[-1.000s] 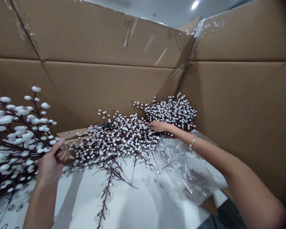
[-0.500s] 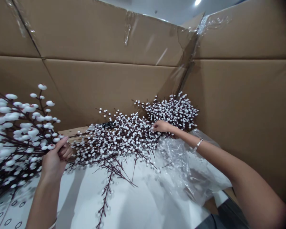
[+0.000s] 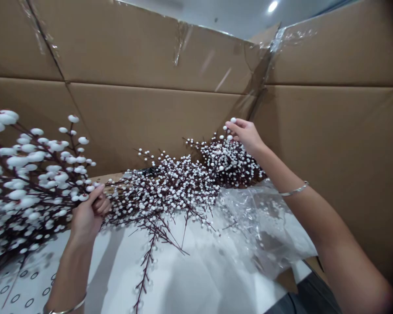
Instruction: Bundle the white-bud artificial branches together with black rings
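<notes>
My left hand (image 3: 88, 211) is closed around the stems of a bunch of white-berry branches (image 3: 29, 174) that spreads out to the left. A heap of the same dark branches with small white berries (image 3: 170, 187) lies in the middle of a big cardboard box. My right hand (image 3: 245, 133) is raised over the far cluster (image 3: 229, 159), pinching the tip of a berry sprig between thumb and fingers. A thin bracelet sits on each wrist.
Tall cardboard box walls (image 3: 150, 113) close in the back and right (image 3: 334, 144). Crumpled clear plastic wrap (image 3: 265, 222) lies under my right forearm. White paper sheeting (image 3: 190, 279) covers the box floor, and one loose branch (image 3: 146, 266) lies on it.
My right hand has lifted from the middle of the heap up and to the right, pulling a sprig tip from the far cluster. My left hand and its bunch have shifted slightly right.
</notes>
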{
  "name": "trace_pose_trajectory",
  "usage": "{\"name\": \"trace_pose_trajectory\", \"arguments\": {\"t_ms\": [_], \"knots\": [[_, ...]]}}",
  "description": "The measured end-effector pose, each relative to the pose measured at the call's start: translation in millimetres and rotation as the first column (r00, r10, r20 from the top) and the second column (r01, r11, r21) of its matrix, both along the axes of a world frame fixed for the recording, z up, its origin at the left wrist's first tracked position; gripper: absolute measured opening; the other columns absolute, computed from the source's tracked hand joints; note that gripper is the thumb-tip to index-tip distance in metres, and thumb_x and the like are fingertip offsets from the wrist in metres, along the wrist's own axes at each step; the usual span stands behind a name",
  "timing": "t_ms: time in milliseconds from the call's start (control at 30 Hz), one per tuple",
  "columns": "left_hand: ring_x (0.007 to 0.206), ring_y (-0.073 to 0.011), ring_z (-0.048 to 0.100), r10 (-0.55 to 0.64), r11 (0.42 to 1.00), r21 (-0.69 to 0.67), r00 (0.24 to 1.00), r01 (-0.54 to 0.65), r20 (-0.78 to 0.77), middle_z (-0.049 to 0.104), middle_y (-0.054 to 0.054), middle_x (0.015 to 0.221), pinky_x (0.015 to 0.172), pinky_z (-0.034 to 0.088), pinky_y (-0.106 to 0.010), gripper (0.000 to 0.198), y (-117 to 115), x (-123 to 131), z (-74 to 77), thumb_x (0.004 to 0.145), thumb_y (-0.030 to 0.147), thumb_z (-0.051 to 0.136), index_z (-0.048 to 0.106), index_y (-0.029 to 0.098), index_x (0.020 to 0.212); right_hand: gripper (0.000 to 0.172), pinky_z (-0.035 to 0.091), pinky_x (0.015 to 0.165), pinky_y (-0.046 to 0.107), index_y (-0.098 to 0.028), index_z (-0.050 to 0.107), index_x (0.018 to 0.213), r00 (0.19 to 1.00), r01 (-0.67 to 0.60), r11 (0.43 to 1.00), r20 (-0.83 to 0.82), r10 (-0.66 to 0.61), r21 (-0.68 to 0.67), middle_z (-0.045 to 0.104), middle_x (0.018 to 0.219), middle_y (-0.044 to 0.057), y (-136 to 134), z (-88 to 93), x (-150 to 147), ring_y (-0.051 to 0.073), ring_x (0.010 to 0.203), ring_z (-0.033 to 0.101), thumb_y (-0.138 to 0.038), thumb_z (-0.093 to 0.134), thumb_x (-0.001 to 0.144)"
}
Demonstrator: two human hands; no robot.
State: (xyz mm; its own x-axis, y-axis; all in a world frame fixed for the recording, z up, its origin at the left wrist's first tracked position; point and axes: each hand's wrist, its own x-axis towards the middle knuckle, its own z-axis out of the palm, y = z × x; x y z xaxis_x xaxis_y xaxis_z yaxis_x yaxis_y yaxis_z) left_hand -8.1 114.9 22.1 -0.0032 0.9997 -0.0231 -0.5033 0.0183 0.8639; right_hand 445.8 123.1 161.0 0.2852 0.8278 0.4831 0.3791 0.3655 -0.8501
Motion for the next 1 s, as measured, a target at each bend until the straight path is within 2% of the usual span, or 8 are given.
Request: {"name": "trace_pose_trajectory", "arguments": {"t_ms": [133,300,567,800,1000], "knots": [[0.031,-0.0028,0.019,-0.123,0.992,-0.002,0.99,0.123,0.071,0.024,0.01,0.041,0.034,0.015,-0.02,0.033,-4.2,19.3,-3.0,0.092,0.023,0.057,0.049,0.015,0.061,0.026,0.043,0.043,0.018,-0.018,0.06,0.078,0.98,-0.179,0.984,-0.092,0.178,-0.003,0.054,0.07,-0.001,3.5,12.6,-58.9,0.007,0.053,0.049,-0.04,0.073,0.08],[0.033,-0.0004,0.022,-0.267,0.963,-0.002,0.951,0.27,0.157,0.035,0.009,0.048,0.032,0.018,-0.015,0.023,-7.5,35.7,-6.8,0.084,0.027,0.069,0.058,0.011,0.071,0.029,0.044,0.043,0.018,-0.018,0.059,0.08,0.942,-0.324,0.946,-0.093,0.323,-0.002,0.056,0.069,-0.001,12.0,14.6,-121.6,0.007,0.053,0.051,-0.043,0.073,0.082],[0.033,0.0025,0.022,-0.313,0.95,0.064,0.936,0.307,0.16,0.045,0.006,0.059,0.031,0.019,-0.012,0.022,-5.7,32.1,-8.8,0.08,0.03,0.073,0.066,0.009,0.082,0.037,0.049,0.053,0.021,-0.019,0.053,0.081,0.867,-0.493,0.87,-0.079,0.492,0.011,0.067,0.086,0.002,22.1,13.6,-185.4,0.008,0.061,0.059,-0.048,0.076,0.076],[0.034,0.0038,0.023,-0.323,0.946,0.073,0.936,0.315,0.143,0.058,0.0,0.071,0.032,0.019,-0.013,0.022,-4.2,35.0,-11.5,0.081,0.028,0.072,0.07,0.008,0.089,0.041,0.051,0.056,0.023,-0.021,0.051,0.085,0.816,-0.566,0.823,-0.111,0.568,0.054,0.065,0.089,0.001,27.6,12.5,-227.4,0.009,0.063,0.059,-0.053,0.074,0.076],[0.033,0.0034,0.019,-0.394,0.919,0.033,0.909,0.394,0.136,0.064,-0.006,0.069,0.034,0.019,-0.014,0.022,-8.8,38.4,-9.8,0.085,0.027,0.063,0.068,0.006,0.081,0.04,0.048,0.052,0.023,-0.022,0.048,0.085,0.848,-0.507,0.855,-0.111,0.518,0.109,0.062,0.086,0.001,39.3,3.9,-252.7,0.009,0.061,0.057,-0.054,0.071,0.079]]}}
